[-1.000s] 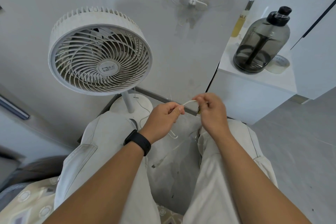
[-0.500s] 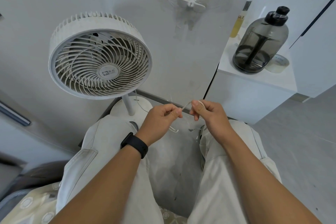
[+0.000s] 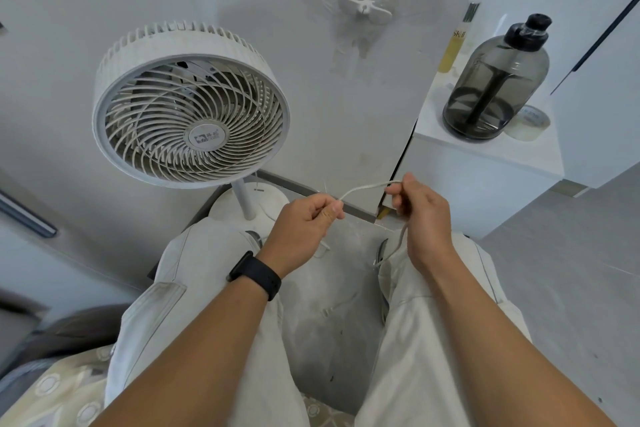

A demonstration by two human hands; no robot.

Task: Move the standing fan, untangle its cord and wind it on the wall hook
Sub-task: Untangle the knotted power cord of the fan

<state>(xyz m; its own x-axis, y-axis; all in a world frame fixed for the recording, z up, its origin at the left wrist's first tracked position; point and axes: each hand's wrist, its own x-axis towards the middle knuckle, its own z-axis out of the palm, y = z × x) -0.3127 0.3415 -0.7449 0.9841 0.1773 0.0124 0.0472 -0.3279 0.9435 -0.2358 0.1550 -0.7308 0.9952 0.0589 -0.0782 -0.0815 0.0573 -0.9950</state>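
I had the cord (image 3: 367, 188) stretched in a short span between my two hands, in front of my knees and just right of the standing fan (image 3: 190, 107), which stood against the wall with its round base by my left leg. My left hand (image 3: 304, 222) pinched one end of that span between thumb and forefinger. My right hand (image 3: 419, 215) was curled round the cord where it bent and dropped past my right knee toward the floor (image 3: 329, 288). More slack lay loose on the floor between my feet, and I could not tell whether any knot was left in it.

To do this step well, I judged I should feed the cord through lightly closed fingers, not tug, so a kink would show itself instead of tightening. Working from the fan end outward seemed wisest, letting the free end turn as twists came out. The wall hook (image 3: 363, 9) sat above, well apart from my hands, with nothing wound on it yet. I would need the cord straight before lifting it there, and even, loose loops once I did.
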